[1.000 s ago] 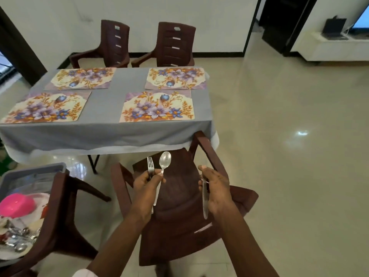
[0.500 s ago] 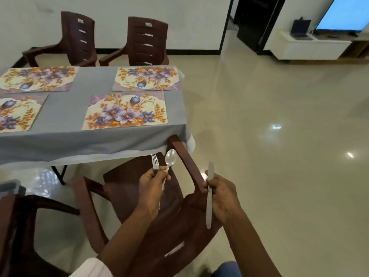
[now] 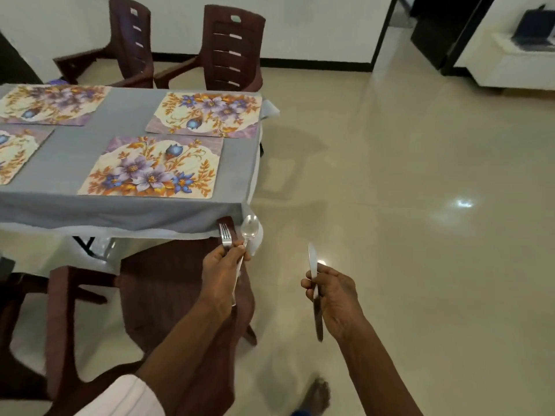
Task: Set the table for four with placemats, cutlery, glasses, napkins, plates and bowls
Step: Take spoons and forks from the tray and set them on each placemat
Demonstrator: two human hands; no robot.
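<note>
A white sleeve (image 3: 126,397) and a bare foot (image 3: 315,394) sit at the bottom edge, the foot on the glossy tiled floor (image 3: 390,205). The left hand (image 3: 222,265) has its fingers (image 3: 237,250) curled around the handles of a fork (image 3: 225,234) and a spoon (image 3: 250,226), both upright side by side, their heads level with the overhanging cloth at the worktop's corner. The right hand (image 3: 333,291), apart from the left and out over the floor, grips a knife (image 3: 312,259) at mid-length, tip up. Under the left forearm stands a dark brown chair (image 3: 168,289), pushed up to the worktop (image 3: 90,205), which is draped in grey cloth. Four floral placemats lie on it: near right (image 3: 153,168), near left (image 3: 15,154), far right (image 3: 207,114) and far left (image 3: 51,103). Two more brown chairs (image 3: 132,46) (image 3: 234,49) stand at the far side.
</note>
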